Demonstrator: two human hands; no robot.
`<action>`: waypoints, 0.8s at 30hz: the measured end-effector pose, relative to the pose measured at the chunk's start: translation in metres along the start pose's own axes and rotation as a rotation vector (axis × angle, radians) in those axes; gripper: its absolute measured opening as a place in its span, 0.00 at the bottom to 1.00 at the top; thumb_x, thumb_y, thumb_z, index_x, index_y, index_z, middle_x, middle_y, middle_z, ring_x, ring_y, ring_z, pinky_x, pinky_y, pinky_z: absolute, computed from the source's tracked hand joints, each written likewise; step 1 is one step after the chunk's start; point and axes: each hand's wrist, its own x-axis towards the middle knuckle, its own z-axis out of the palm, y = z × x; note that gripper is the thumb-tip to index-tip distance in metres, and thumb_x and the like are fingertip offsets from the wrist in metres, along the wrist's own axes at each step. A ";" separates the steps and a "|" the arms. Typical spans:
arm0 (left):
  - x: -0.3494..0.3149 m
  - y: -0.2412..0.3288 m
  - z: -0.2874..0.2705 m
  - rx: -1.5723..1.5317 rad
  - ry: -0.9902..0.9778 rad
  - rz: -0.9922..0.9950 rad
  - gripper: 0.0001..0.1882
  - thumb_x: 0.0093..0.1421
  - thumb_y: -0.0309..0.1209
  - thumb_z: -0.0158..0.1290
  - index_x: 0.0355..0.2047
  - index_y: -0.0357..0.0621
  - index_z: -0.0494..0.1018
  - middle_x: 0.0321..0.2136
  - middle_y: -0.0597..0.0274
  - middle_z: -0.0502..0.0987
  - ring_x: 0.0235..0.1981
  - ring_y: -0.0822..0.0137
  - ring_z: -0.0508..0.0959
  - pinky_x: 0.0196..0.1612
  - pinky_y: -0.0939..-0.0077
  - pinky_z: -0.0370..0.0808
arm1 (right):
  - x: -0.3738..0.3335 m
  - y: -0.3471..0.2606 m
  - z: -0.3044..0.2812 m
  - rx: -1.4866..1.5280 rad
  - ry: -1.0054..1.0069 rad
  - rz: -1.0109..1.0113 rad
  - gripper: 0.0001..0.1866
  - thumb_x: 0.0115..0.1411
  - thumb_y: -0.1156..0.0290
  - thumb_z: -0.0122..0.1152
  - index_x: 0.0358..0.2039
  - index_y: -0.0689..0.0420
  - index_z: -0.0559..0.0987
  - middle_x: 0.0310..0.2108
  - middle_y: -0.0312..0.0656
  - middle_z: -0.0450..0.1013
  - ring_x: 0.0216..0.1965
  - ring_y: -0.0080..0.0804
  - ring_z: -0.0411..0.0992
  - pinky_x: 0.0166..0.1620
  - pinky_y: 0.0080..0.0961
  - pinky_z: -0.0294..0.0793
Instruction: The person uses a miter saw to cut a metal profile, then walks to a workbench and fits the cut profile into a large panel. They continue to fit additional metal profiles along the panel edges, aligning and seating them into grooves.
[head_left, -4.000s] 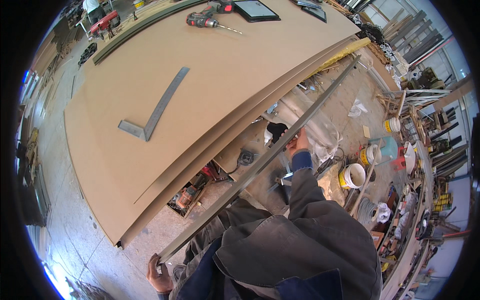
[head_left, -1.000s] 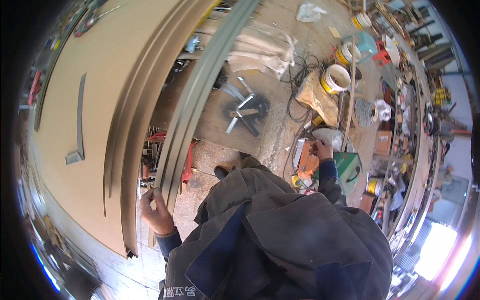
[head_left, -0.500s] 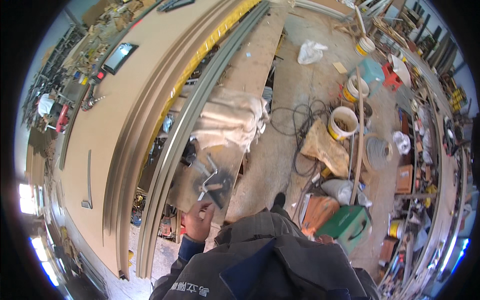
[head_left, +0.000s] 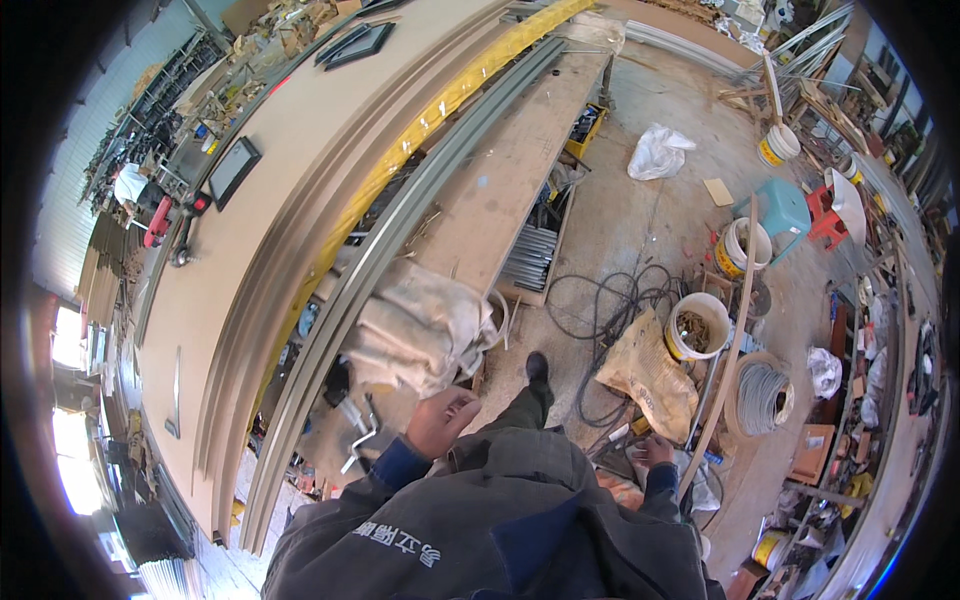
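Observation:
My left hand (head_left: 440, 421) is loosely curled beside the workbench, its fingers together and nothing visible in them. It hovers near the edge of a crumpled beige cloth (head_left: 415, 325) draped over the bench. A bent metal crank handle (head_left: 362, 437) lies left of my left forearm. My right hand (head_left: 655, 452) hangs low at my right side, fingers somewhat apart and holding nothing visible. Nearest to it is a tan woven sack (head_left: 650, 378) on the floor. Long grey metal profiles (head_left: 335, 370) run along the bench to my left.
A large tan board (head_left: 270, 150) at the left carries a cordless drill (head_left: 183, 235) and dark frames. A black cable (head_left: 600, 310) coils on the floor ahead. Buckets (head_left: 697, 328), a wire coil (head_left: 762, 395) and a long wooden strip (head_left: 738, 330) stand or lie at right. A white bag (head_left: 660, 152) lies farther off.
My body has moved forward along the bench, and a foot shows ahead. The crank handle now sits farther back, by my left forearm. My right hand has come more fully into view.

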 end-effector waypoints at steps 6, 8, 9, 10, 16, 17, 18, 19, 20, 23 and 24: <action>0.178 0.045 0.034 -0.091 -0.083 0.059 0.13 0.65 0.33 0.54 0.41 0.33 0.75 0.31 0.57 0.81 0.32 0.71 0.81 0.38 0.76 0.77 | 0.057 -0.070 -0.050 0.056 0.130 0.337 0.15 0.63 0.60 0.48 0.40 0.58 0.72 0.27 0.48 0.75 0.20 0.43 0.76 0.22 0.42 0.79; 0.239 0.077 0.033 -0.167 -0.151 0.016 0.14 0.66 0.33 0.53 0.43 0.31 0.74 0.33 0.56 0.81 0.35 0.71 0.81 0.40 0.76 0.77 | 0.064 -0.073 -0.065 -0.021 0.161 0.269 0.16 0.61 0.57 0.50 0.38 0.57 0.72 0.28 0.46 0.75 0.23 0.45 0.77 0.25 0.45 0.79; 0.268 0.091 0.035 -0.236 -0.143 0.036 0.14 0.66 0.33 0.52 0.43 0.31 0.74 0.33 0.57 0.80 0.35 0.71 0.81 0.40 0.76 0.77 | 0.078 -0.069 -0.081 0.053 0.194 0.343 0.16 0.60 0.58 0.51 0.39 0.57 0.72 0.28 0.45 0.74 0.25 0.45 0.77 0.27 0.45 0.80; 0.294 0.106 0.034 -0.280 -0.121 0.048 0.14 0.67 0.33 0.52 0.42 0.31 0.74 0.33 0.57 0.80 0.35 0.71 0.81 0.40 0.76 0.77 | 0.093 -0.067 -0.083 0.083 0.171 0.320 0.15 0.60 0.59 0.51 0.38 0.57 0.72 0.28 0.45 0.74 0.26 0.46 0.77 0.27 0.45 0.80; 0.462 0.165 0.017 -0.528 0.039 0.141 0.14 0.68 0.34 0.49 0.42 0.33 0.73 0.32 0.58 0.79 0.35 0.70 0.79 0.42 0.76 0.76 | 0.203 -0.137 -0.075 0.254 0.284 0.178 0.05 0.61 0.68 0.51 0.30 0.55 0.72 0.27 0.42 0.72 0.32 0.47 0.77 0.27 0.48 0.78; 0.489 0.171 0.015 -0.580 0.098 0.141 0.14 0.68 0.34 0.50 0.42 0.33 0.73 0.32 0.57 0.79 0.34 0.70 0.79 0.41 0.76 0.76 | 0.227 -0.166 -0.072 -0.348 0.185 -0.090 0.05 0.60 0.69 0.51 0.28 0.55 0.72 0.27 0.43 0.73 0.32 0.47 0.77 0.29 0.48 0.79; 0.526 0.176 0.016 -0.668 0.125 0.138 0.15 0.68 0.35 0.50 0.42 0.32 0.73 0.31 0.57 0.79 0.33 0.70 0.79 0.40 0.76 0.77 | 0.260 -0.175 -0.109 -0.953 0.109 -0.356 0.05 0.59 0.70 0.52 0.27 0.55 0.73 0.26 0.44 0.73 0.33 0.47 0.77 0.30 0.48 0.79; 0.559 0.176 0.020 -0.744 0.163 0.131 0.15 0.67 0.36 0.51 0.42 0.32 0.74 0.31 0.57 0.80 0.33 0.70 0.79 0.39 0.76 0.77 | 0.288 -0.188 -0.132 -1.553 -0.011 -0.619 0.06 0.58 0.72 0.53 0.25 0.56 0.74 0.26 0.45 0.74 0.33 0.48 0.77 0.31 0.47 0.79; 0.588 0.189 0.027 -0.748 0.208 0.154 0.16 0.68 0.37 0.50 0.42 0.32 0.74 0.32 0.55 0.80 0.32 0.67 0.80 0.40 0.73 0.78 | 0.312 -0.230 -0.104 -1.530 0.070 -0.565 0.06 0.55 0.69 0.59 0.24 0.56 0.77 0.26 0.49 0.76 0.35 0.49 0.77 0.35 0.43 0.78; 0.659 0.212 0.026 -0.905 0.348 0.087 0.16 0.68 0.36 0.50 0.43 0.32 0.73 0.32 0.53 0.80 0.32 0.65 0.80 0.40 0.71 0.78 | 0.386 -0.383 -0.095 -1.381 0.105 -0.484 0.08 0.55 0.65 0.60 0.24 0.55 0.78 0.26 0.47 0.76 0.32 0.48 0.77 0.34 0.42 0.77; 0.680 0.214 0.024 -0.930 0.383 0.059 0.17 0.68 0.37 0.50 0.45 0.33 0.72 0.33 0.53 0.80 0.34 0.63 0.80 0.41 0.69 0.79 | 0.406 -0.430 -0.088 -1.329 0.110 -0.447 0.09 0.55 0.64 0.60 0.25 0.55 0.78 0.25 0.46 0.76 0.32 0.47 0.77 0.34 0.42 0.77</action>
